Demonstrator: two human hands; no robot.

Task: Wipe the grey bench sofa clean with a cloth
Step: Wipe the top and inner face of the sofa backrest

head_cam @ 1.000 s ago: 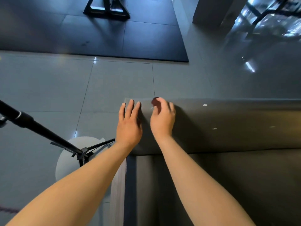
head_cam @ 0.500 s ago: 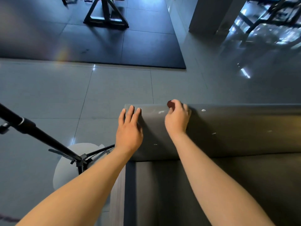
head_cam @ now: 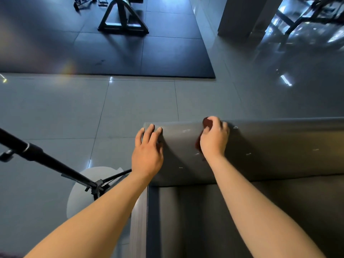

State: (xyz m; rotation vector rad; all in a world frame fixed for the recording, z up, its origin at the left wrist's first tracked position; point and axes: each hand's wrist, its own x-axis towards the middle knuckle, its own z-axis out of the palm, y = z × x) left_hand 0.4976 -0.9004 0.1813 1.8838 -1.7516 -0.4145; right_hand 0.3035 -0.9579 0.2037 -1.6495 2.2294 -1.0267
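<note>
The grey bench sofa (head_cam: 270,151) fills the lower right, its backrest top running from the centre to the right edge. Small white specks dot that top. My right hand (head_cam: 214,140) grips a dark red cloth (head_cam: 207,122) and presses it on the backrest's far edge; most of the cloth is hidden under the fingers. My left hand (head_cam: 148,151) rests flat with straight fingers on the backrest's left end, holding nothing.
A black tripod leg (head_cam: 46,161) slants in from the left over a round white base (head_cam: 89,187) beside the sofa's left end. Grey floor tiles lie beyond the backrest, then a black mat (head_cam: 167,58) with a black triangular stand (head_cam: 122,17).
My right hand has slid the cloth rightward along the backrest top, away from my left hand, which stayed put. The camera tilted up a little.
</note>
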